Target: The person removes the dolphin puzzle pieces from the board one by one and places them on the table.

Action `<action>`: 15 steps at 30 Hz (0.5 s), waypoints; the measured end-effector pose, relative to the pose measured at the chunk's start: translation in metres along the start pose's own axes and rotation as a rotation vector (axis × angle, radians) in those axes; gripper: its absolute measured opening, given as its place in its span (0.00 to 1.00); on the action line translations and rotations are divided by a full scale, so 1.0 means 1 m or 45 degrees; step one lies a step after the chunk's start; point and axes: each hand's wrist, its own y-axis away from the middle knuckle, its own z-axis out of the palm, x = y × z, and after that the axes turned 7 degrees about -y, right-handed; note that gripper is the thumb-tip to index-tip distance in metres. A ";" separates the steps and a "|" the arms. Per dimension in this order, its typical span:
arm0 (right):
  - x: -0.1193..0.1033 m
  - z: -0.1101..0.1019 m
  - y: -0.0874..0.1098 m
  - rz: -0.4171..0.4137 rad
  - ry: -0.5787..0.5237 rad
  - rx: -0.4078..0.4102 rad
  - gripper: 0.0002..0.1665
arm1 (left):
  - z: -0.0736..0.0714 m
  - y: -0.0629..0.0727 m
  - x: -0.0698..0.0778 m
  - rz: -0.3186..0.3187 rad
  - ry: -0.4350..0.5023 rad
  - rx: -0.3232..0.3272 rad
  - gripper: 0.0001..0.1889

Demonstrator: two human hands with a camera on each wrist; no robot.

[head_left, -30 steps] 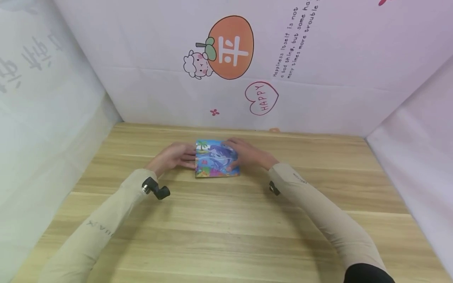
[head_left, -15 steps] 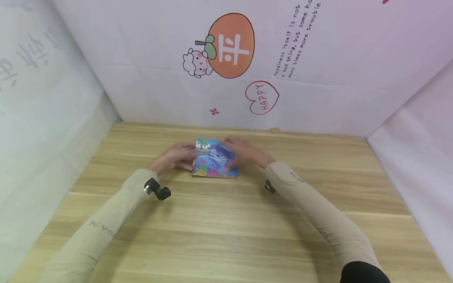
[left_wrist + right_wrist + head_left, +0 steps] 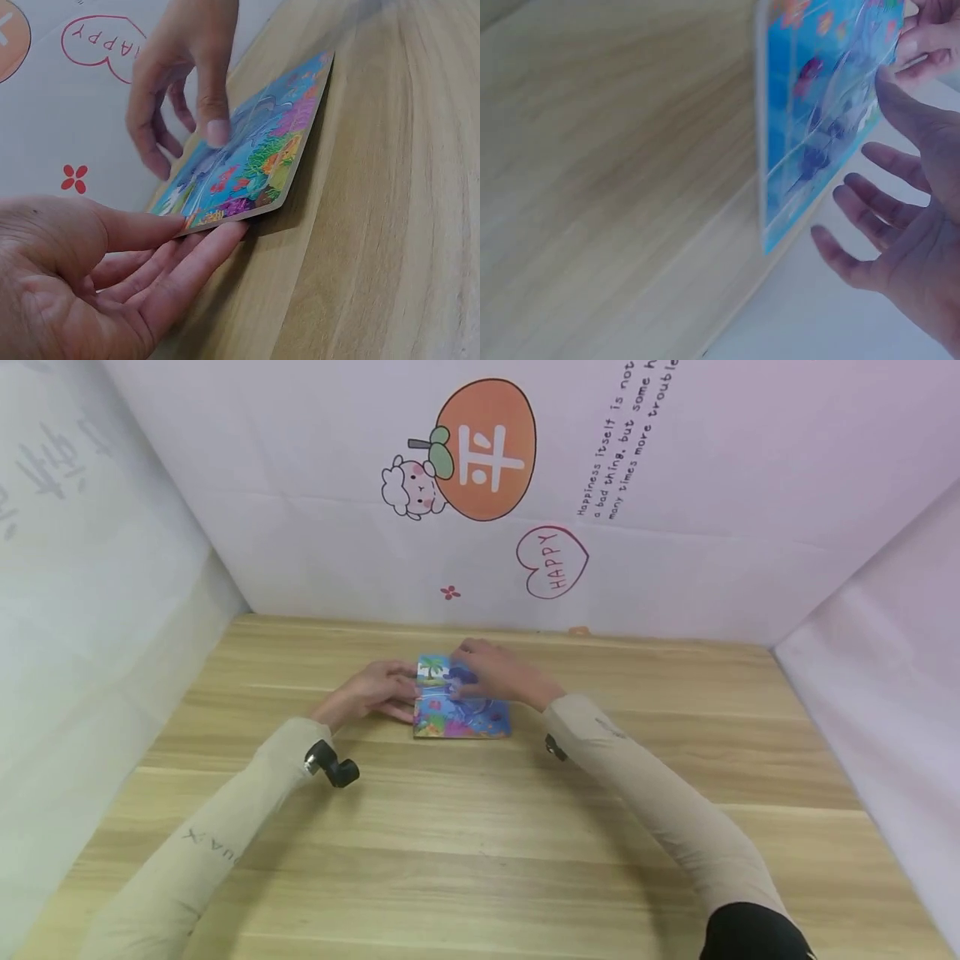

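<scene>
A thin square picture puzzle (image 3: pixel 463 723) shows a dolphin in a bright sea scene, with pale lines across its face. In the head view my left hand (image 3: pixel 375 688) is at its left edge. The left wrist view shows the left thumb (image 3: pixel 142 229) on top and fingers beneath, pinching that edge; a gap and shadow lie under the tilted puzzle (image 3: pixel 259 154). Over the puzzle's upper part hovers my right hand (image 3: pixel 501 673), its fingers loosely bent and spread. In the right wrist view the right thumb (image 3: pixel 907 112) is near the surface; whether it touches is unclear.
A wood-grain table (image 3: pixel 480 852) lies under both arms. Behind it stands a white printed backdrop (image 3: pixel 330 552) with a heart and an orange cartoon fruit. White fabric walls (image 3: pixel 97 577) close in both sides.
My right hand has slid left from the puzzle's right edge across its upper part, uncovering the lower right corner. The left hand stays at the left edge and now pinches it.
</scene>
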 end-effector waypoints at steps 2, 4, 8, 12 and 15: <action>-0.003 0.001 -0.005 -0.018 -0.015 -0.006 0.39 | 0.001 0.001 0.001 0.010 0.002 0.005 0.34; -0.005 0.003 -0.011 -0.007 -0.053 -0.012 0.41 | 0.002 -0.001 0.001 0.020 -0.009 0.000 0.33; -0.006 0.008 -0.018 0.064 -0.196 -0.043 0.43 | 0.003 -0.003 0.001 0.036 -0.053 -0.003 0.32; -0.009 0.011 -0.020 0.140 -0.323 -0.051 0.45 | 0.006 -0.005 -0.001 0.055 -0.072 0.003 0.31; -0.013 0.011 -0.022 0.175 -0.373 -0.045 0.47 | 0.007 -0.005 -0.003 0.070 -0.070 0.010 0.31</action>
